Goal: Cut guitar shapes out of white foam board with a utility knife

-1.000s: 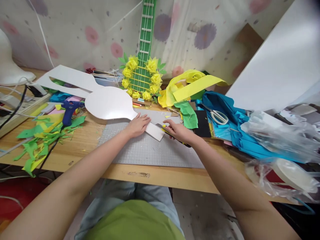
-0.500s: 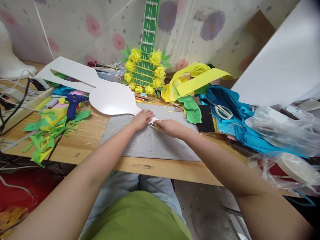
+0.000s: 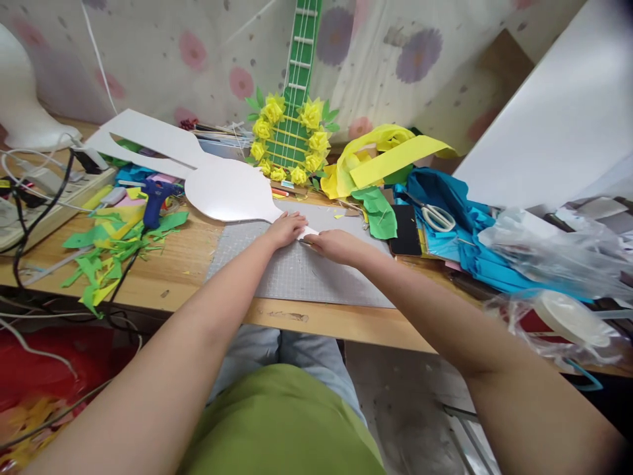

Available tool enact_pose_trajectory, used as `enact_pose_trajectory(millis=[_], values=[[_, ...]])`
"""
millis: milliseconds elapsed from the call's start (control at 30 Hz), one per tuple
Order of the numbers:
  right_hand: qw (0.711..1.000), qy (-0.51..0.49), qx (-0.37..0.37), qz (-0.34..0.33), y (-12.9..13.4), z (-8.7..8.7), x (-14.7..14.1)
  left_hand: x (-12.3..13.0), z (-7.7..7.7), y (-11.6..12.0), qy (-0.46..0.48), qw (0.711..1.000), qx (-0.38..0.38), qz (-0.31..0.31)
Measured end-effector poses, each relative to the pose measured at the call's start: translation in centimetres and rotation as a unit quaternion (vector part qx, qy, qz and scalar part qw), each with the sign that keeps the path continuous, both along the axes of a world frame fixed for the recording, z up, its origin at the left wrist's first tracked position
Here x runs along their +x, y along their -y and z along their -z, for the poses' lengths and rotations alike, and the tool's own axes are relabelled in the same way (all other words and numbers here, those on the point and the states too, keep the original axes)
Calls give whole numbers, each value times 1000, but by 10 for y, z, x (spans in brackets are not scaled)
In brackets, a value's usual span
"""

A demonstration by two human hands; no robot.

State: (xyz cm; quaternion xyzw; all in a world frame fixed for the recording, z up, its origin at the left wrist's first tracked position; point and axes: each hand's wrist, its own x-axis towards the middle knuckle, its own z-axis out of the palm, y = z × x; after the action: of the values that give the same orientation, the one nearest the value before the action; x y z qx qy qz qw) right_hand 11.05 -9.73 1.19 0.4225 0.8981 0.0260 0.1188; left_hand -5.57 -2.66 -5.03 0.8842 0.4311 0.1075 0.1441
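A white spoon-shaped cutout of stiff board point(image 3: 230, 190) lies with its narrow end over the grey cutting mat point(image 3: 297, 280). My left hand point(image 3: 287, 229) rests flat on that narrow end with its fingers stretched out. Close beside it, my right hand point(image 3: 336, 245) is closed around a utility knife point(image 3: 305, 241), whose tip points left at the strip's edge near my left fingertips. Most of the knife is hidden by the right fingers, and so is the far end of the strip.
A green guitar shape with yellow paper flowers point(image 3: 291, 142) stands behind the mat. At left lie a blue glue gun point(image 3: 157, 201), paper scraps point(image 3: 93, 264) and a power strip point(image 3: 64, 204). To the right are a black phone point(image 3: 405, 231), scissors point(image 3: 439, 218) and blue sheets point(image 3: 487, 247).
The view has shifted slightly, moving the left side of the scene rightward. My right hand with the knife has come a little closer to my left hand, which stays on the board.
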Motion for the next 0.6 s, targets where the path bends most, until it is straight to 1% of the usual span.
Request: enact_pose_trajectory(millis=[300,600], values=[[1000,13,-18,3,4,-7,1,0,0,0,-1,1000,-7,-11],[999,-15,-36,-4,3,-3,10,1,-5,4,-6,1000,-14,-17]])
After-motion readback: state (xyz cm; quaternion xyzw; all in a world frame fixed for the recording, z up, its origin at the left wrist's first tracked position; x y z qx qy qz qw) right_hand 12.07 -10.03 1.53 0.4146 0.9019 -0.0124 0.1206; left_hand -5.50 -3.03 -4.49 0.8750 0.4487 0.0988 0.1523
